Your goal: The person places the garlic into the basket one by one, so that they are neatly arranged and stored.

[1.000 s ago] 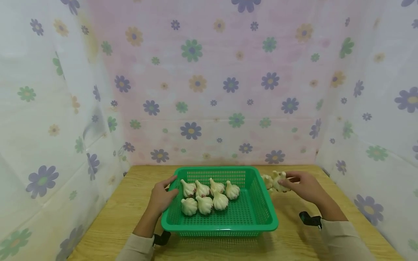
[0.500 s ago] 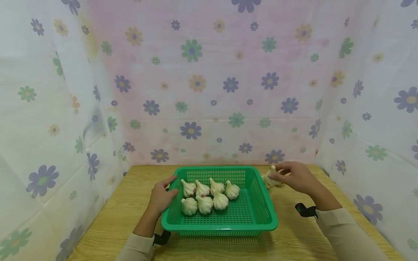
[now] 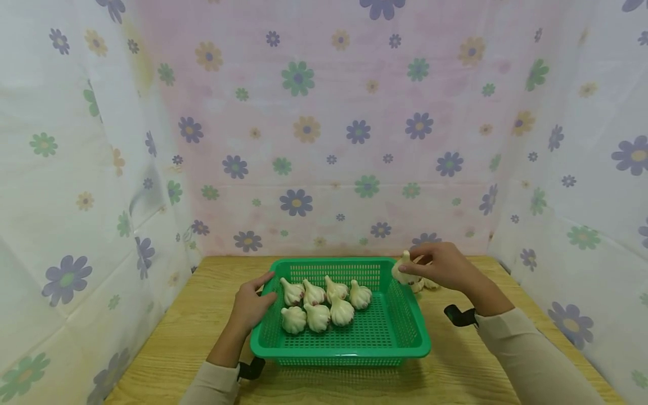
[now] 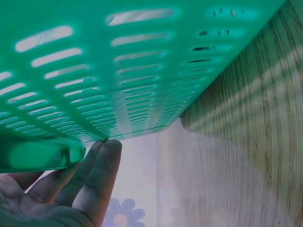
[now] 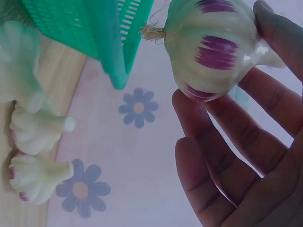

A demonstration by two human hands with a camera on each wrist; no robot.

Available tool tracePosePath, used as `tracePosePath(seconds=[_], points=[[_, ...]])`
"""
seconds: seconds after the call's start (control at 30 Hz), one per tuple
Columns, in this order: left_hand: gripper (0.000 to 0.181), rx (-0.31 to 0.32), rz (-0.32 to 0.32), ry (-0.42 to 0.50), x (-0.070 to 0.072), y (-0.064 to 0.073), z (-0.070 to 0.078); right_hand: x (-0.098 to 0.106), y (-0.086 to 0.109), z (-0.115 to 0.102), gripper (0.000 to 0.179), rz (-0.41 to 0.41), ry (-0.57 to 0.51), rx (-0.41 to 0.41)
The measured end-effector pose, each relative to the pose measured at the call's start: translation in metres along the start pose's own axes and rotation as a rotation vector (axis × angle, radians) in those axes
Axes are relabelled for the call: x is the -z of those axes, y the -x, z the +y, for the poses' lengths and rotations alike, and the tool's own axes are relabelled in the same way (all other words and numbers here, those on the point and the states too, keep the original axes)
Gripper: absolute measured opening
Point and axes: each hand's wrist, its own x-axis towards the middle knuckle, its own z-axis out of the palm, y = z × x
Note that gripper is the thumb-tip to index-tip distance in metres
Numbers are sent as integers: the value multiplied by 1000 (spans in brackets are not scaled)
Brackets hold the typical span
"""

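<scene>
My right hand (image 3: pixel 450 269) pinches a garlic bulb (image 3: pixel 401 272) between thumb and fingers, above the far right corner of a green plastic basket (image 3: pixel 339 353). In the right wrist view this bulb (image 5: pixel 213 54) is whitish with purple streaks and a tuft of roots. My left hand (image 3: pixel 250 305) holds the basket's left rim, its thumb over the edge and its fingers against the outside. Several garlic bulbs (image 3: pixel 318 319) lie in two rows in the left and middle part of the basket; its right part shows bare mesh.
Several loose garlic bulbs (image 5: pixel 40 130) lie on the wooden table (image 3: pixel 177 337) just right of the basket, partly hidden behind its wall and my right hand in the head view. Flower-patterned cloth (image 3: pixel 329 140) stands close around the table at the back and sides.
My right hand has moved left and upward with a garlic bulb, from the loose bulbs beside the basket to over its right rim. My left hand and the basket stay put.
</scene>
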Motion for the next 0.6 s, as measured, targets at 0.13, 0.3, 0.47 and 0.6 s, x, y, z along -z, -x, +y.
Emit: tracePosePath(seconds=[0.13,0.3,0.47,0.6], points=[[63,-2,-1,-1,0,0,0,-3,-9,-10,31,-16,-9,11],[63,-6,-3,-2,1,0,0,-9,-17,-23,33,-27,-52,29],[63,-10,-7,5,1,-1,0,-18,-24,-32,32,-77,-133,3],[63,-7,-10,9,1,-1,0,-27,-28,-38,24,-127,-180,-28]])
